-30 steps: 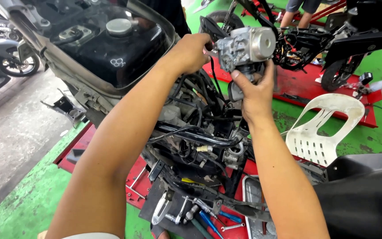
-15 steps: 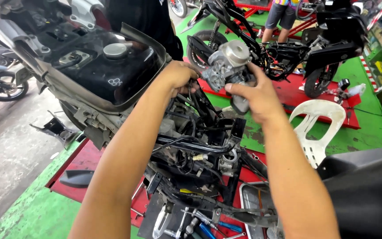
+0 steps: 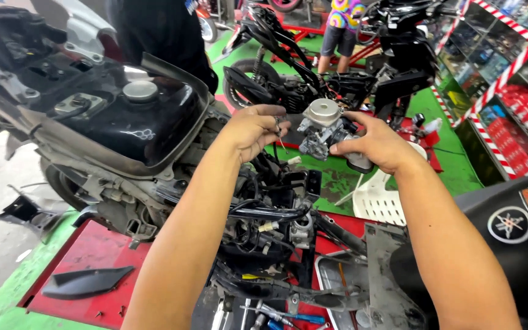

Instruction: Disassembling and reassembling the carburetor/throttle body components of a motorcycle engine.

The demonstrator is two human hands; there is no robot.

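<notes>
Green workshop floor point(image 3: 7, 305) with red service ramps spreads under a stripped scooter, its black fuel tank point(image 3: 135, 122) and grey filler cap exposed and the body panels off. Seen from the head camera, the right hand point(image 3: 377, 145) is clamped around a metal carburetor point(image 3: 324, 129), lifted free above the open frame, well apart from the engine bay point(image 3: 264, 238) below. The left hand point(image 3: 253, 128) is pinched shut on a thin metal part, perhaps a needle or spring; I cannot tell which. Judging by this, removal looks done, while the tangle of hoses and cables below sits unconnected. A steel tray point(image 3: 337, 284) low in the frame holds what seems to be small hardware, partly hidden. Screwdrivers point(image 3: 288, 318) lie beside it. A white plastic panel point(image 3: 377, 201) and a loose black fairing piece point(image 3: 87, 282) rest on the ramps.
</notes>
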